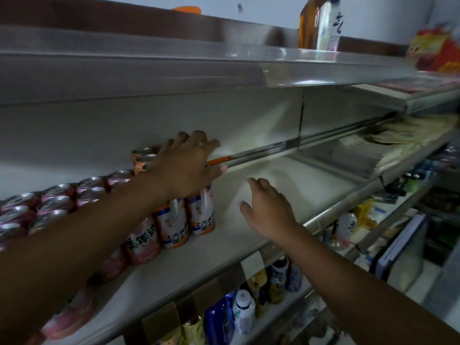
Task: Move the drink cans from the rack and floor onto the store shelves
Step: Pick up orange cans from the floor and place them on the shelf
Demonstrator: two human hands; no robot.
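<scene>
Several pink cans (142, 242) with silver tops stand in rows on the left of the white middle shelf (286, 180). Right of them stand orange-and-white cans (174, 227), with more orange cans (142, 155) behind. My left hand (189, 160) reaches over this group, and its fingers and thumb curl round the top of the orange-and-white can (201, 215) at the right end of the row. My right hand (268, 207) hovers just right of that can above the bare shelf, fingers loosely spread and holding nothing.
The shelf above carries a brown bottle (308, 21), a white bottle (328, 23) and red packets (433, 48). The shelf below holds bottles and cans (244, 310). Flat paper goods (398, 138) lie on the shelf section to the right. The shelf's front rail (323, 215) runs diagonally.
</scene>
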